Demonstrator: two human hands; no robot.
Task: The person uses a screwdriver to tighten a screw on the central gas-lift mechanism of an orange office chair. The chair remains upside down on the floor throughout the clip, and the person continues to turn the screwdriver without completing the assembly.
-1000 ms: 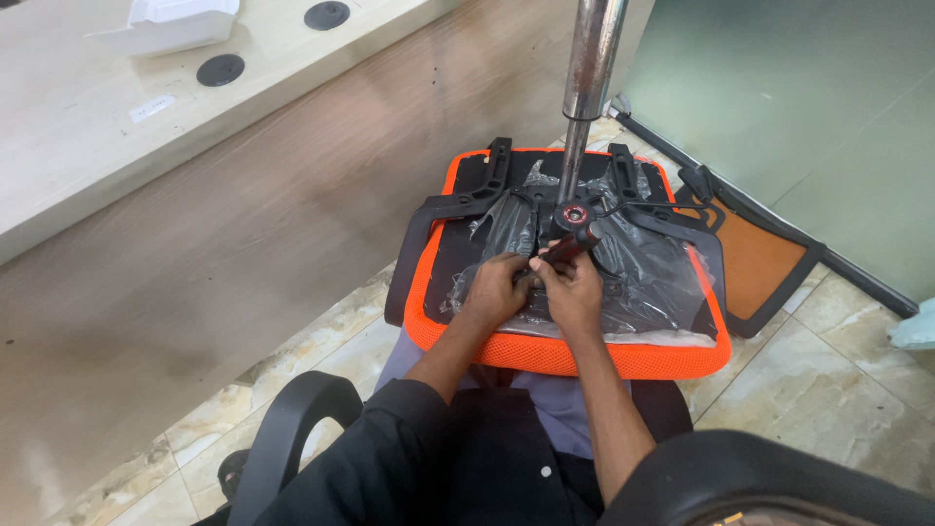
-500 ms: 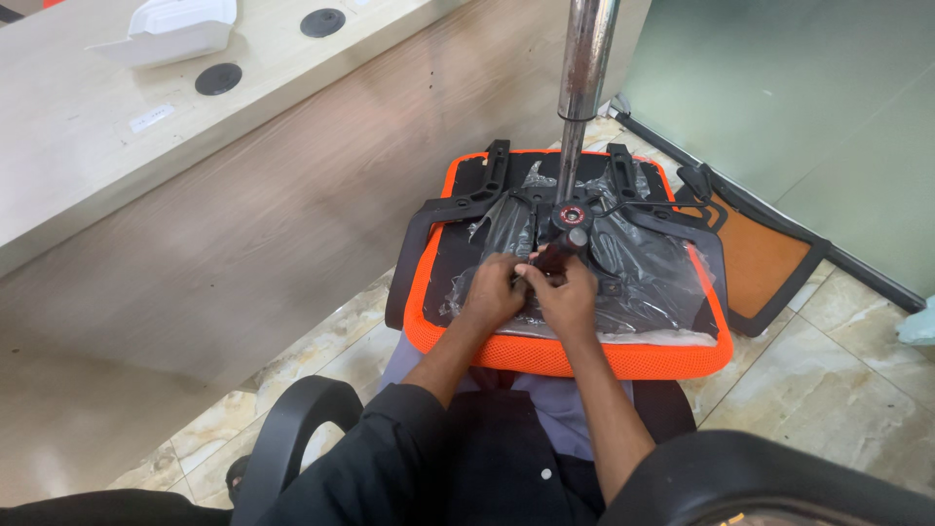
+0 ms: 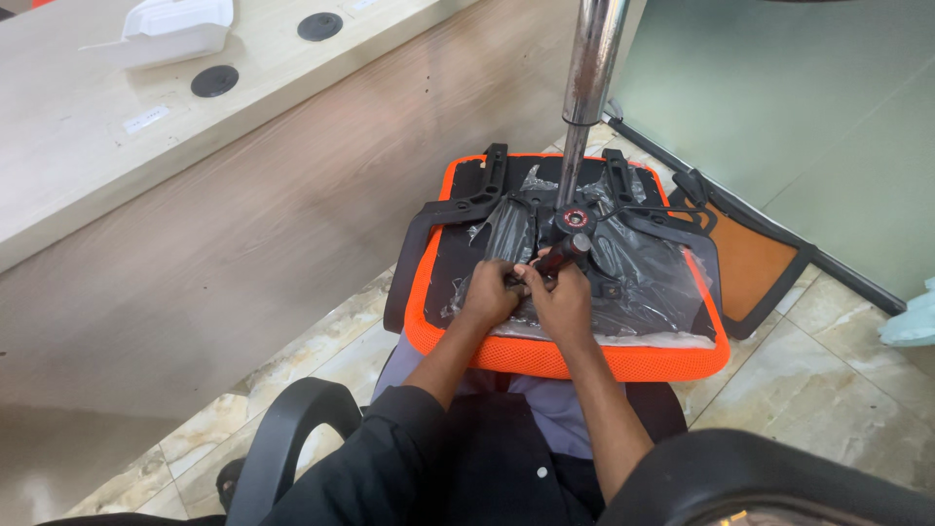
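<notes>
Your left hand and right hand are bare, without gloves. Your black sleeve covers the left arm past the elbow; the right forearm is uncovered.

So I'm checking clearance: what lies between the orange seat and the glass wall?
In the head view, an orange panel with a black frame lies between orange seat and glass wall.

You have an upturned orange seat cushion at frame centre, its black underside mechanism wrapped in clear plastic. Your dark-handled screwdriver stands tilted just below the chrome column's base.
</notes>
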